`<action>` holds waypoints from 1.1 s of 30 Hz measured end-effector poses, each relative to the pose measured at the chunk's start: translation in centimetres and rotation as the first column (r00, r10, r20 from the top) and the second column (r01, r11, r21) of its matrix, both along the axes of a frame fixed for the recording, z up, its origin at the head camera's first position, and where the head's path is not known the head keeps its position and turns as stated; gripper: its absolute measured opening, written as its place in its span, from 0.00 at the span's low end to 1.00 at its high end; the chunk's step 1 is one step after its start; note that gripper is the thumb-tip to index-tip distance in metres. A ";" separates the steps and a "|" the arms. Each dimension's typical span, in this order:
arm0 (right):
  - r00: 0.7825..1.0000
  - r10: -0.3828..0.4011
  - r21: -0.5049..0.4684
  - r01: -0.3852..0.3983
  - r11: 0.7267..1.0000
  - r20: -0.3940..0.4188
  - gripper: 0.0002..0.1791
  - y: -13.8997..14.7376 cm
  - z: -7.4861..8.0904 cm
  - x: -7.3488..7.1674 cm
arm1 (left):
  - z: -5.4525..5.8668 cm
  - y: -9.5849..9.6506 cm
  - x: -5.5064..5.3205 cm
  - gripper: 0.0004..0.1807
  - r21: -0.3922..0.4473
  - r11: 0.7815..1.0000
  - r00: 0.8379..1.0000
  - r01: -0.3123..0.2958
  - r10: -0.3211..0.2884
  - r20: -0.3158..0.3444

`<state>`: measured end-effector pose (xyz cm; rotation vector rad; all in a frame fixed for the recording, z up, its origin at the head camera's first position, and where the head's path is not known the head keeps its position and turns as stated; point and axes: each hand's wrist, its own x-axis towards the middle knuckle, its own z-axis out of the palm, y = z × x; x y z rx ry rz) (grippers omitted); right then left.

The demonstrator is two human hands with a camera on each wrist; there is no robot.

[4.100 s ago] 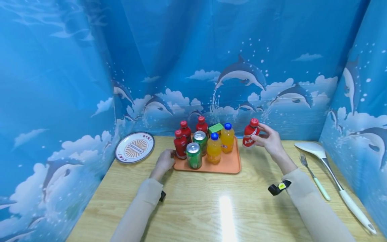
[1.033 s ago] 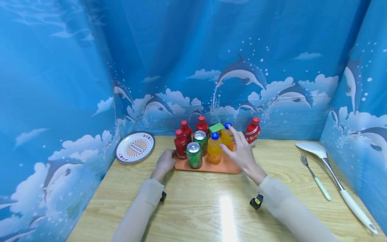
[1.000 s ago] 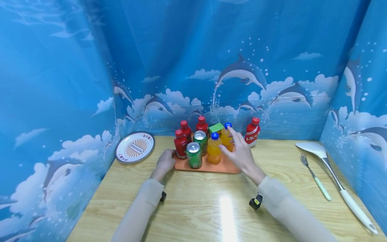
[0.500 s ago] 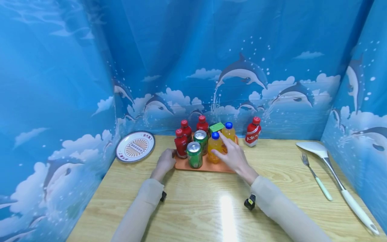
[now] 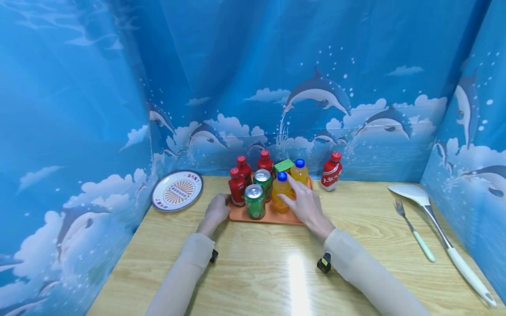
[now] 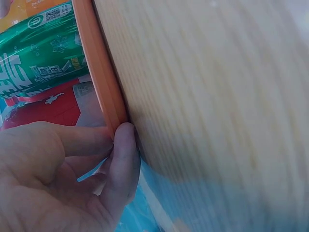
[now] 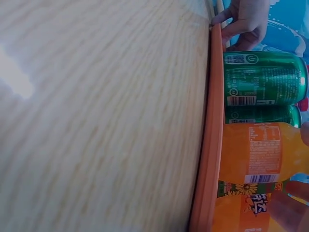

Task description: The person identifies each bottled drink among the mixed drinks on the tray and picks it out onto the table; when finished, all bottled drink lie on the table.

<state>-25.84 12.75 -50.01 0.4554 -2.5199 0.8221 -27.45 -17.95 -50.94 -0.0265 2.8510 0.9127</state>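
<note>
In the head view my left hand [image 5: 216,210] pinches the front left corner of the orange tray [image 5: 237,215]. The left wrist view shows thumb and finger on its rim [image 6: 108,92]. My right hand [image 5: 308,206] grips the front bottle of orange soda [image 5: 281,202], which has a blue cap and stands upright on the tray. Its thumb lies across the front and its fingers are on the right side. On the tray also stand a second orange soda bottle [image 5: 300,169], two green cans [image 5: 254,206], several red bottles [image 5: 237,186] and a green box [image 5: 284,165].
A lone red bottle [image 5: 331,172] stands on the table to the right of the tray. A white plate [image 5: 177,191] lies at the left. Near the right edge are a fork [image 5: 413,230] and a white-handled spatula [image 5: 439,228]. A blue dolphin curtain [image 5: 253,87] rises behind.
Earlier my right hand held the red bottle beside the tray; it let go, then moved left over the rear orange soda bottle and onto the front one. My left hand has stayed on the tray.
</note>
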 end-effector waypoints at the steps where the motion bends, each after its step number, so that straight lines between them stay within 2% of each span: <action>1: 1.000 -0.003 0.003 0.004 1.000 -0.017 0.39 0.0 0.0 0.0 | 0.0 0.0 0.0 0.32 0.000 1.000 1.000 0.000 0.000 0.001; 6: 0.998 -0.013 0.009 0.013 1.000 -0.059 0.39 0.2 0.1 0.0 | 0.0 0.1 0.0 0.33 -0.016 1.000 1.000 -0.015 0.015 0.004; 12: 0.998 -0.010 -0.007 0.009 1.000 -0.063 0.39 0.1 0.1 0.1 | -0.1 0.2 0.1 0.33 -0.043 0.999 1.000 -0.024 0.024 0.006; 18: 0.998 0.018 -0.058 -0.022 0.998 -0.063 0.38 -0.1 0.8 0.4 | -0.1 0.2 0.0 0.33 -0.025 0.999 0.999 -0.034 0.035 0.023; 27: 1.000 0.030 -0.141 -0.031 0.990 -0.005 0.36 -0.2 2.4 1.1 | 0.1 0.1 -0.1 0.30 -0.029 1.000 1.000 0.001 -0.001 -0.002; 33: 0.997 0.055 -0.204 -0.042 0.978 0.055 0.36 0.1 3.1 1.5 | 0.1 0.1 -0.2 0.27 -0.041 0.999 1.000 -0.014 0.014 0.007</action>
